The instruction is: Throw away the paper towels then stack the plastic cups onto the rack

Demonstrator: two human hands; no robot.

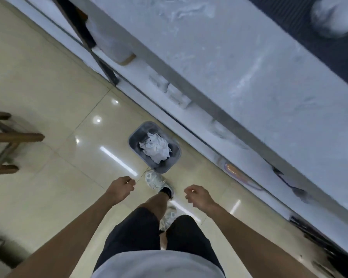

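**Towels binned, cups still to stack**

The first half of the task looks done. A small grey bin [154, 147] stands on the tiled floor [48, 97] just beside the foot of the counter [249, 77], and a crumpled wad of white paper towels [156, 147] sits inside it, filling most of the opening and rising about level with the rim. Nothing else can be made out in the bin.

Both hands are free of any load. The left hand [121, 187] hangs above the floor with its fingers loosely curled and nothing in them; the right hand [198, 195] is the same, half-closed and carrying nothing. Both hover short of the bin, with one shoe [154, 180] almost touching its near rim.

The second half appears untouched. The counter runs along the upper right, its top blurred; at its far right corner a pale, rounded shape [331, 17] rests on a dark ribbed mat [289, 23]. It may be a cup, but the blur hides it too well to say. No rack can be picked out for certain, so the stacking is judged still to come.
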